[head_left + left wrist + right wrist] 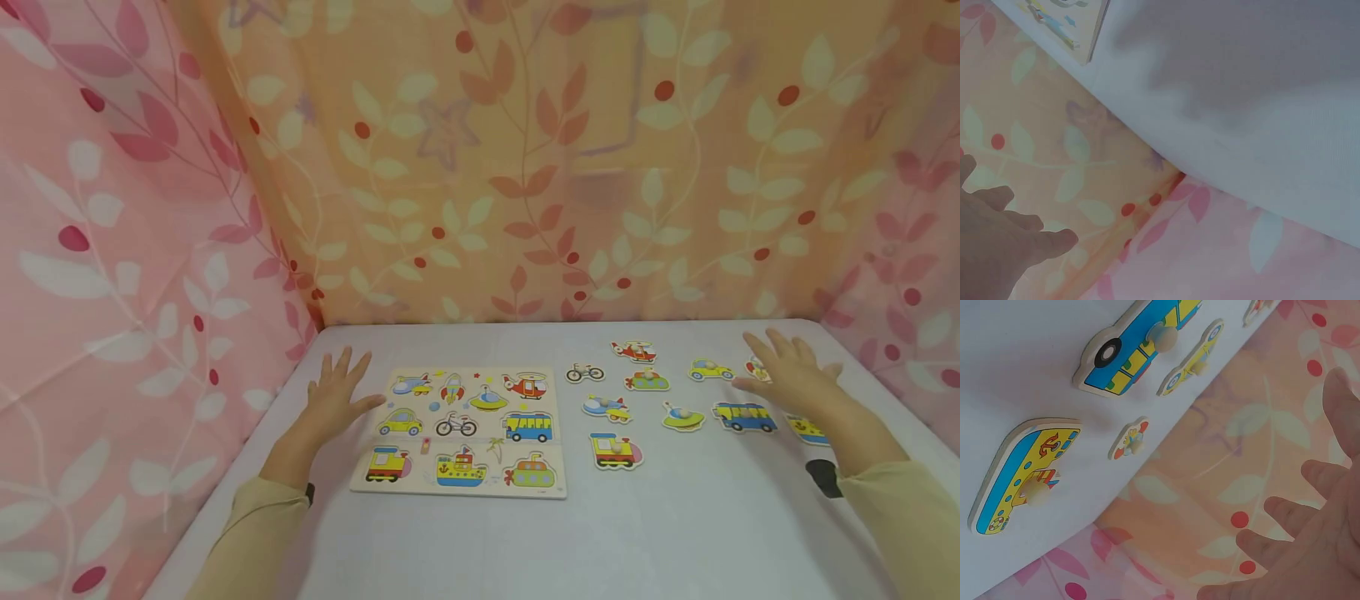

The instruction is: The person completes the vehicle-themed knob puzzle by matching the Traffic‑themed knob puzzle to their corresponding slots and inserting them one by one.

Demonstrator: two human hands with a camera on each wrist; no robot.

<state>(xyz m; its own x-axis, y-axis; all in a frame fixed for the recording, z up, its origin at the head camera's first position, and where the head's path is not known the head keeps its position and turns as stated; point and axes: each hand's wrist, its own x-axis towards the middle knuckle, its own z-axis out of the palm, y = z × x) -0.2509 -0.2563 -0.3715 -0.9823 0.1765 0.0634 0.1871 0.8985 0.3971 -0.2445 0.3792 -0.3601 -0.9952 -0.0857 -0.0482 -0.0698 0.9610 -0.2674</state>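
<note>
Both grips are released: the left hand spreads its fingers beside the puzzle board, and the right hand spreads its own near the rocket piece, bus piece and ship piece, each holding nothing. Farther in toward the board lie the car piece, flying-saucer piece, submarine piece, helicopter piece, airplane piece, bicycle piece and train piece, all loose on the white desk to the board's right. They look like thin, stiff wood, so each should be light and hard to bend, perhaps a little slick on its painted face; the round knob is the natural place to pinch, the thin edges being harder to lift from. The right wrist view shows how far the knobs stand up, and the whole ship, partly hidden by the forearm in the head view. The left wrist view catches only a corner of the board; the head view alone shows its full picture set, with the floral curtain behind the desk.
</note>
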